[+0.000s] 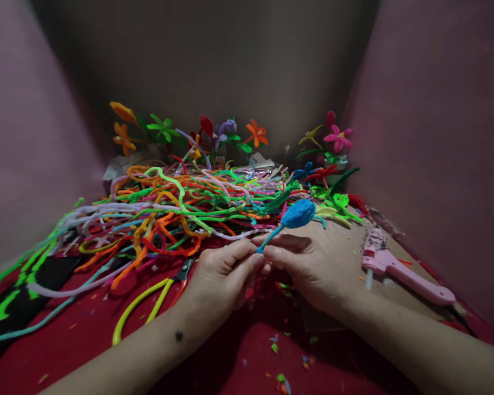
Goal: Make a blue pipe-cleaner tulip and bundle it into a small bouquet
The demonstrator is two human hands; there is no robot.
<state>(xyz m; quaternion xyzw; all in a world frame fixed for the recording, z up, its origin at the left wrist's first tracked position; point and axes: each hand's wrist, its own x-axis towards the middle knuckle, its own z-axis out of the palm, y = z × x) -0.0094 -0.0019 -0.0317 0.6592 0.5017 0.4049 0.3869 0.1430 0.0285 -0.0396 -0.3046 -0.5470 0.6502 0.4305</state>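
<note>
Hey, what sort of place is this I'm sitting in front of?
Probably a small craft corner: there's a heap of colorful pipe cleaners, a pink glue gun and fuzzy flowers along the back. Whether it's in a home or a workshop, I can't tell.

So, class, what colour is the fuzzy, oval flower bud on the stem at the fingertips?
The fuzzy, oval flower bud is bright blue, best seen in the head view.
</note>
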